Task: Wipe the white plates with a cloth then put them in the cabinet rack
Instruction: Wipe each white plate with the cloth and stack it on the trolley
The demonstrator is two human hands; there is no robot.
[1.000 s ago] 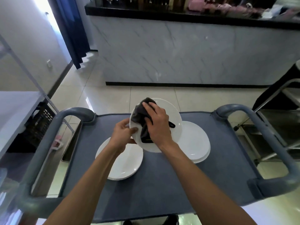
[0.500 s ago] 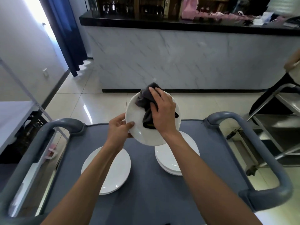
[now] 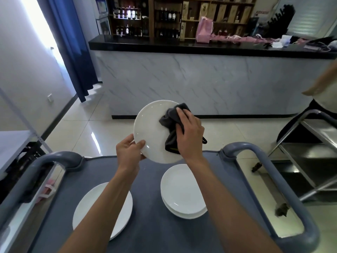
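I hold a white plate [image 3: 151, 128] tilted up above the far edge of a grey cart [image 3: 149, 232]. My left hand [image 3: 128, 151] pinches its lower left rim, thumb on the face. My right hand [image 3: 190, 135] grips a dark grey cloth [image 3: 170, 123] and presses it on the plate's right half. A single white plate [image 3: 120, 209] lies on the cart at the left, partly under my left forearm. A stack of white plates [image 3: 182, 192] lies at the right.
Grey cart handles rise at the left [image 3: 43, 170] and right [image 3: 269, 168]. A marble-fronted counter [image 3: 200, 77] with a black top stands ahead. A metal rack [image 3: 313, 154] is at the right, a person's sleeve [image 3: 322, 83] above it. A white shelf [image 3: 12, 148] is at the left.
The plate has risen higher above the cart. My right hand with the cloth has slid from the plate's middle to its upper right. The camera view has tilted up.
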